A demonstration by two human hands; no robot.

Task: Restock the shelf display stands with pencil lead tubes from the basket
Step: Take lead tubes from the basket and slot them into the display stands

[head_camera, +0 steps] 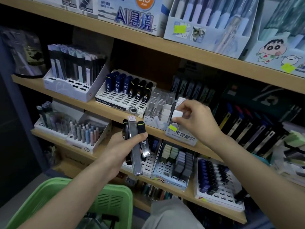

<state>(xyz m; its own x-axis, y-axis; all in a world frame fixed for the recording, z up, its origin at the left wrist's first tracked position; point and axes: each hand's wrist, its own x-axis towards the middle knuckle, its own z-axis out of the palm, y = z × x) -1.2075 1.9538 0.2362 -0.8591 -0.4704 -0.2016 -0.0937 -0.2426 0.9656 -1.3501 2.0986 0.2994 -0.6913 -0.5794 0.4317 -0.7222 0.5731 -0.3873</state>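
Note:
My left hand [122, 147] grips a fan of several pencil lead tubes [135, 146], black and clear grey, in front of the middle shelf. My right hand [196, 119] pinches a white-capped lead tube [177, 115] by its top, just above a white display stand [181, 135] with a yellow sticker at the shelf's front edge. The green basket [113, 194] sits at the bottom left, under my left forearm, with dark items inside. A slotted stand [118, 98] on the shelf holds blue and black lead tubes in its back row, with many bare slots in front.
A clear acrylic stand [158, 106] with tubes stands just left of my right hand. More stands of leads and erasers fill the shelves above, below and to the left. Wooden shelf edges [165, 48] run diagonally across the view. Dark boxed goods crowd the right.

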